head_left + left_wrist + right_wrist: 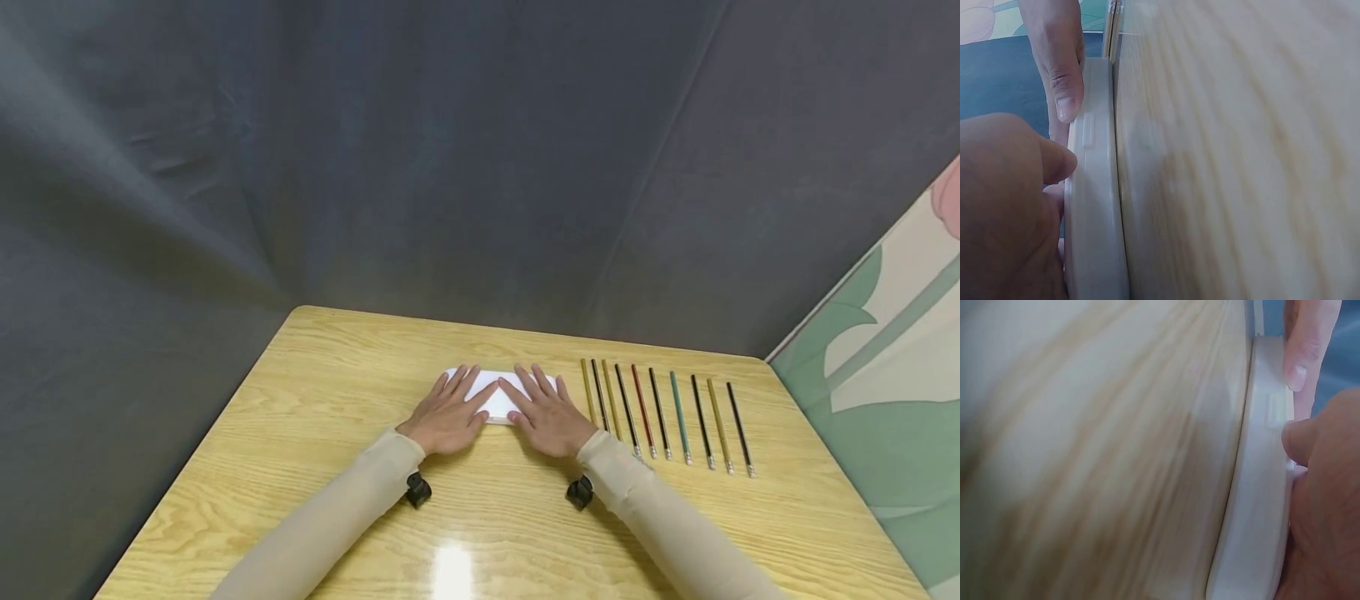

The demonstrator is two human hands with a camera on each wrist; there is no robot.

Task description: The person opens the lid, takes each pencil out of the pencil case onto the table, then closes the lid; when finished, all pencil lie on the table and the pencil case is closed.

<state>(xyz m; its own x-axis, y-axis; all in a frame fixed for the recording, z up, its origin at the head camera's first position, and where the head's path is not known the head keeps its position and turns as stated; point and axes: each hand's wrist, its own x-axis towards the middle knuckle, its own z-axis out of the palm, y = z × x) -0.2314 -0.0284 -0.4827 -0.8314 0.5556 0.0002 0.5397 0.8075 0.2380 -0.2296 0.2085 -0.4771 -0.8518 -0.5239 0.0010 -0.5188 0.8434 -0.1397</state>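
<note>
A flat white case [498, 406] lies on the wooden table, near its far edge in the head view. My left hand [447, 417] rests on its left part with fingers straight and spread. Opposite it, my right hand [553, 419] lies the same way on the right part. The two index fingertips nearly meet over the middle. Seen from the left wrist, the near side of the white case [1092, 200] carries a small raised latch [1089, 129], with a thumb close to it. In the right wrist view the right thumb [1300, 440] touches the top edge beside that latch. The case's contents are hidden.
To the right of the case, several pencils [680, 417] lie in a spaced row, eraser ends toward me. A dark curtain [465, 167] hangs behind the table [337, 367]. Floral fabric [885, 375] borders the right side.
</note>
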